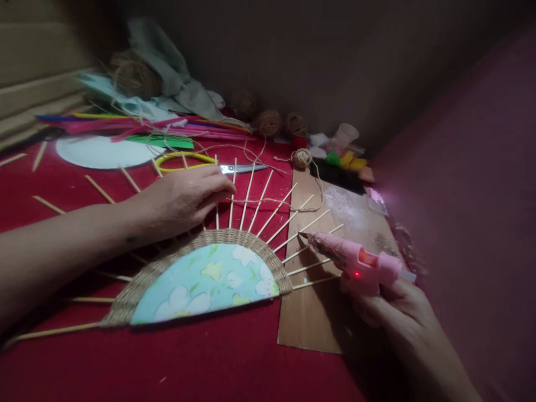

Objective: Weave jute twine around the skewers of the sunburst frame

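Observation:
A half-round piece (205,282) with flowered blue paper and a woven twine rim lies on the red cloth, thin wooden sticks (276,211) fanning out from it. My left hand (184,198) rests on the sticks at the top of the rim, fingers pinching a strand of twine (268,201) that runs across them. My right hand (389,304) grips a pink glue gun (358,262), its nozzle pointing left at the sticks on the right side. A red light glows on the gun.
A cardboard sheet (326,312) lies under the gun. Scissors (201,162) with yellow handles, twine balls (270,123), a white disc (100,152), coloured feathers (138,125), loose sticks and cloth sit behind. A wall rises close on the right.

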`<state>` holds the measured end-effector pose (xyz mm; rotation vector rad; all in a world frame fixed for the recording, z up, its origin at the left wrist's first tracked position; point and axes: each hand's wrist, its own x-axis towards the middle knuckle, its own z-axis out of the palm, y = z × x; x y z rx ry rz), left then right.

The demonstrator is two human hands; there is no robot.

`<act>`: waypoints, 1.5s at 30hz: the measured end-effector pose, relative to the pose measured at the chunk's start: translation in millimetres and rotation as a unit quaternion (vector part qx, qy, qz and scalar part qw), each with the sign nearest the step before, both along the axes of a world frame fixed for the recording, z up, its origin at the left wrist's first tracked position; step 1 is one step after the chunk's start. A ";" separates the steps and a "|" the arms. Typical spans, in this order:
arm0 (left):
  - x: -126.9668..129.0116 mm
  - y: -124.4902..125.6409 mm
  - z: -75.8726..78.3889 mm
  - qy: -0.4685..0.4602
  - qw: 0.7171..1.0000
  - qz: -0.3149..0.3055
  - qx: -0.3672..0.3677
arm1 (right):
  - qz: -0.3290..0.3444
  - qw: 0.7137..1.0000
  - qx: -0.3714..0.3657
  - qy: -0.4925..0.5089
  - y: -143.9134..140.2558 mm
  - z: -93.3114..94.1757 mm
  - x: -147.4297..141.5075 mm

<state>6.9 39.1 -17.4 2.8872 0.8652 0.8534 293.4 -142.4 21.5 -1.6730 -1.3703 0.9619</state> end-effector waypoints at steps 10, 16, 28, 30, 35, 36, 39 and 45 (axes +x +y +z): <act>-0.9 -3.7 4.4 0.024 0.999 0.018 -0.036 | 0.019 0.999 -0.026 0.041 -0.1 1.4 2.1; -0.2 -4.4 6.7 0.025 0.999 0.016 -0.041 | 0.032 0.999 -0.025 0.031 1.9 1.9 1.5; -1.2 -4.8 6.2 0.025 0.999 0.016 -0.043 | 0.020 1.000 -0.004 0.003 0.7 4.1 4.2; -1.3 -4.4 5.7 0.023 0.999 0.018 -0.042 | 0.012 1.000 -0.004 -0.009 1.4 5.6 3.9; 0.0 -3.2 4.1 0.023 0.999 0.016 -0.039 | 0.010 1.000 0.004 -0.028 -0.1 7.4 2.8; 0.2 -2.8 3.5 0.018 0.999 0.012 -0.036 | 0.006 1.000 0.011 -0.028 -1.6 7.1 3.0; 0.2 -2.2 2.4 0.005 1.000 0.003 -0.025 | -0.036 0.996 0.047 -0.073 -9.6 3.9 7.4; -0.5 -4.6 6.0 0.025 0.999 0.024 -0.038 | -0.157 0.883 0.142 -0.419 -35.3 -18.7 38.9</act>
